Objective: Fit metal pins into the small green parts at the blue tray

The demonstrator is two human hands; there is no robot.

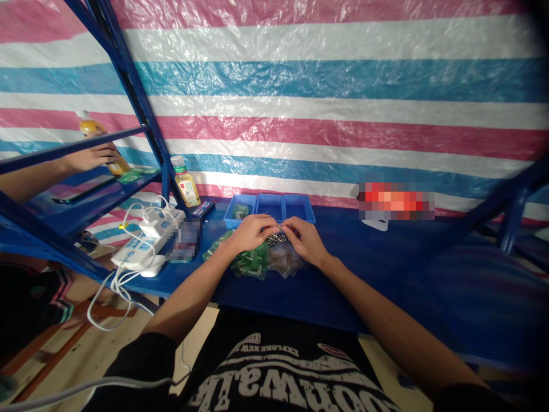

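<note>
My left hand [255, 232] and my right hand [306, 240] meet over the table, fingertips pinched close together. Whatever lies between the fingertips is too small to name. Right beneath them is a heap of thin metal pieces [278, 238], partly covered by the fingers. Below my left hand lies a pile of small green packets [251, 262]. Clear packets with brownish contents [285, 260] spread beside it, under my right hand. Just behind both hands stand three joined blue bins [300, 200]; the left one holds a greenish packet [241, 212].
To the left are a yellow drink bottle [187, 186], a dark small box [203, 210] and a white power strip [137, 252] with loose cables. Another person's hand [100, 154] grips a bottle beyond the blue frame [141, 109]. A blurred red object [392, 200] sits back right.
</note>
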